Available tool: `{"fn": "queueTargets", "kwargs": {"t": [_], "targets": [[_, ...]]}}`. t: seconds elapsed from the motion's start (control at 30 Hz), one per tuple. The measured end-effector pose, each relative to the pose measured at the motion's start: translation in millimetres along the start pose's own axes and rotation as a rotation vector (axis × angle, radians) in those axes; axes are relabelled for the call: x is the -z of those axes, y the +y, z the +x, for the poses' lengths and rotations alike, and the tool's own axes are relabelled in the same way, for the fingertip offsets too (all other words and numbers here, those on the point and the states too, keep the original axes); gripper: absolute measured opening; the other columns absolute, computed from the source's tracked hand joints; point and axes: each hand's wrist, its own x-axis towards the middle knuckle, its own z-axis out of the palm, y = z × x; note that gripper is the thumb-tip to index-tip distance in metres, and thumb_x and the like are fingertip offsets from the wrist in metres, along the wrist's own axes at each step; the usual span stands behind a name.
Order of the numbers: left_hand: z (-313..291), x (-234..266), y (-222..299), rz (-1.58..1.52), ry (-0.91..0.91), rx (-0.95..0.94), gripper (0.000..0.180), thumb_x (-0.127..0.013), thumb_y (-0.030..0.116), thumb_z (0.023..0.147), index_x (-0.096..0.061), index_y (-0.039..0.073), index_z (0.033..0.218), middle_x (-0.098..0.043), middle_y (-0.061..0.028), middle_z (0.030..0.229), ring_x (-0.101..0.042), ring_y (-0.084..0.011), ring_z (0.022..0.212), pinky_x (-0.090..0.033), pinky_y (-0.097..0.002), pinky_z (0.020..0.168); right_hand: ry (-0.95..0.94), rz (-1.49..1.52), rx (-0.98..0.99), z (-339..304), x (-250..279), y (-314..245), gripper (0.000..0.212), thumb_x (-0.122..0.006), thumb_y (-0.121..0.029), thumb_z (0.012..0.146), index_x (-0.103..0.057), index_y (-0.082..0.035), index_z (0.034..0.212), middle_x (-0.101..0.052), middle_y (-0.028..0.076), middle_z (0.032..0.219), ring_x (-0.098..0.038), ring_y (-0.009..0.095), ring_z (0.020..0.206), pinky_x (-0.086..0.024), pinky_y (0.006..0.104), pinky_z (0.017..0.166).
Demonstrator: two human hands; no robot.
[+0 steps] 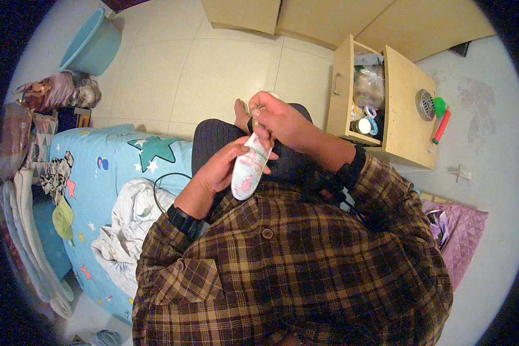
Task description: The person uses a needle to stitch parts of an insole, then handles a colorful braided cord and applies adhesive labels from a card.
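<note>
In front of my lap, a white insole (248, 179) with pink and pale blue patterning and a thin green line across it is held tilted, its rounded end toward me. My left hand (219, 166) is closed around its side, thumb on top and fingertips showing at the far side. At the insole's far end is my right hand (284, 121), closed, with thumb and forefinger pinched together. Something small and yellowish shows under the pinch, too small to name. The right fingers partly cover that end of the insole.
To the left lies a bed with a blue star-patterned sheet (173, 154) and a crumpled white cloth (134, 216). A blue basin (95, 49) stands at the far left. On the right, an open drawer (341, 86) holds bags and small items beside a wooden cabinet top (406, 109).
</note>
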Motion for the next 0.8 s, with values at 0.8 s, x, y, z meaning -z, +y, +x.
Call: {"fn": "queueTargets", "kwargs": {"t": [0.8], "targets": [[-0.3, 0.7, 25.1, 0.779, 0.119, 0.130, 0.016, -0.048, 0.012, 0.082, -0.053, 0.001, 0.091, -0.055, 0.0015, 0.076, -0.049, -0.0048, 0.068, -0.041, -0.0209, 0.061, 0.207, 0.142, 0.078, 35.0, -1.7, 31.5, 0.009, -0.039, -0.015, 0.087, -0.039, -0.007, 0.090, -0.036, -0.002, 0.058, -0.035, 0.007, 0.047, -0.029, 0.0203, 0.042]]}}
